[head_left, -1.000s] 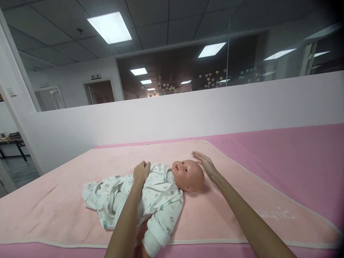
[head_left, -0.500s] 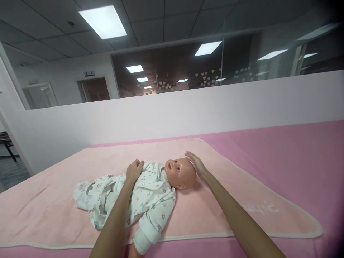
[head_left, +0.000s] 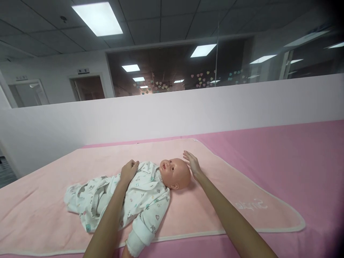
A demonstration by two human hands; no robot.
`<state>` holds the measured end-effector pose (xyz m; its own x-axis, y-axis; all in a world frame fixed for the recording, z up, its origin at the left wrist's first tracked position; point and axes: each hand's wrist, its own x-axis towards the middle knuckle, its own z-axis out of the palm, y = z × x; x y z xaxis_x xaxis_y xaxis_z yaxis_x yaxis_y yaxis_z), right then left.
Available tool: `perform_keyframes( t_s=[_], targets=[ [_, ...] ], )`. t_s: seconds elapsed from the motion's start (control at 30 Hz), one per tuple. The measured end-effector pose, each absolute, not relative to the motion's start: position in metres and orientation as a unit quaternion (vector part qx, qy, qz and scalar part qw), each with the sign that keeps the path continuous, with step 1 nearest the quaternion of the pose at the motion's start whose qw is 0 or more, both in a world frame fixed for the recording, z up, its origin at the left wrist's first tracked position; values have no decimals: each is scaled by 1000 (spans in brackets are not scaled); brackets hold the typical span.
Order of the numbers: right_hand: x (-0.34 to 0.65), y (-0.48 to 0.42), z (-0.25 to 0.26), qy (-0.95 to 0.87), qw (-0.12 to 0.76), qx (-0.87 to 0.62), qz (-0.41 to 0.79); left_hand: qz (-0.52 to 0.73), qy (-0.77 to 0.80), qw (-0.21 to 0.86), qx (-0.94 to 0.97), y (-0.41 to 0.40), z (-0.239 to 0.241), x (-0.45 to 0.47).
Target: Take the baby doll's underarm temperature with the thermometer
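A baby doll (head_left: pixel 176 173) in a white printed outfit (head_left: pixel 146 195) lies on its back on a peach-pink blanket (head_left: pixel 215 211), its head toward the right. Across its middle lies my left hand (head_left: pixel 129 171), with the fingers curled over the far side of the outfit; their tips are partly hidden. Beside the crown of the doll's bald head is my right hand (head_left: pixel 192 165), open, fingers stretched and slightly apart. A narrow gap shows between that palm and the head. One sleeved arm of the doll points toward me, and its lower end passes out of view.
The blanket has a white edge and lettering near its right corner. Beneath it spreads a darker pink surface (head_left: pixel 268 150). A low white wall (head_left: pixel 204 107) runs along the back, with glass above it. Doorways (head_left: pixel 88 88) stand beyond at the left.
The view has turned a little to the right, so the doll and blanket appear further left. My right hand has come slightly away from the doll's head. My left hand stays on its middle.
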<state>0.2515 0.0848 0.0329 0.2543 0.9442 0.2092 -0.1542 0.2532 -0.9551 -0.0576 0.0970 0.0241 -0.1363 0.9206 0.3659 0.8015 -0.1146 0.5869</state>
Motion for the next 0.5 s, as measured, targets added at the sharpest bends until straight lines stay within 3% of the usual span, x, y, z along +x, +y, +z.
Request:
perform_keyframes(
  t_s=[0.07, 0.3, 0.5],
  targets=[
    [252, 84, 33, -452, 655, -436, 420, 363, 661, 81, 652, 97, 24, -58],
    [241, 67, 35, -539, 488, -387, 567, 367, 660, 83, 650, 96, 25, -57],
    [247, 73, 42, -487, 579, -414, 506, 367, 661, 87, 649, 95, 26, -58]
  ],
)
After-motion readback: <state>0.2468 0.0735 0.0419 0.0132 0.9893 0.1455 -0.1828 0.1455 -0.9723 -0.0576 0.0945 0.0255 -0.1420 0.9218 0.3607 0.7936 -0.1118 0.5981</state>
